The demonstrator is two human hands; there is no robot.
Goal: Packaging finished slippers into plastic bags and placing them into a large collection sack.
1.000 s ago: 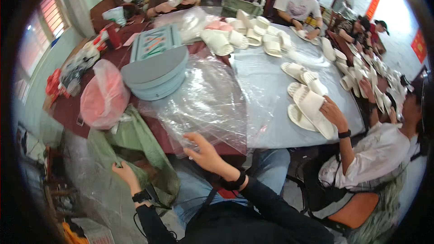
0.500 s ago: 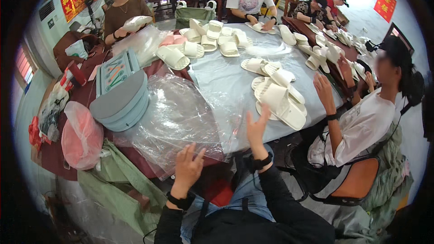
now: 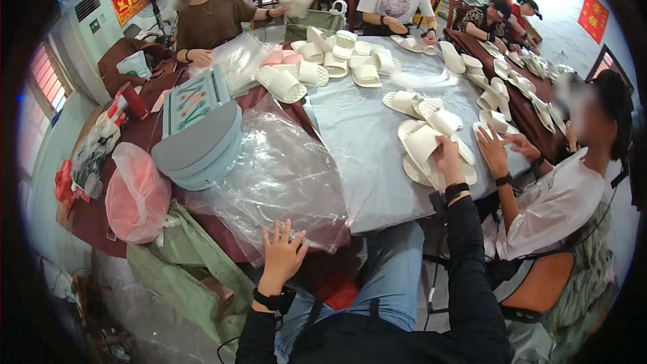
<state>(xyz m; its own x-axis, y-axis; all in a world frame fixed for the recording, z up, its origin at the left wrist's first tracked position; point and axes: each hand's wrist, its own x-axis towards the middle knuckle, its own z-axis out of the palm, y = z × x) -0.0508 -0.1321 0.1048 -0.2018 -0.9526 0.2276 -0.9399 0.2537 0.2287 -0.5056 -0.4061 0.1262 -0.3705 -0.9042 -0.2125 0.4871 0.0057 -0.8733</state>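
Crowded workroom, long table with a grey-blue plastic cover (image 3: 364,141), people seated all round. Leftmost: pink translucent bag (image 3: 138,195) at the table's left edge, then a stack of grey oval soles (image 3: 199,148). Left hand (image 3: 282,253) sits at the near table edge, fingers spread wide, fingertips on the lower edge of the crumpled clear plastic sheet (image 3: 283,175); nothing gripped. Sheet spreads up and away from that hand, toward the soles. Bare cover in the middle gives open room. Right hand (image 3: 448,158) is extended, fingers curled over the near end of a white flat slipper (image 3: 423,145) on a small pile; long axis runs away up-left. Firm grasp: cannot tell. Neighbour's hand (image 3: 495,152) lies just beside, right.
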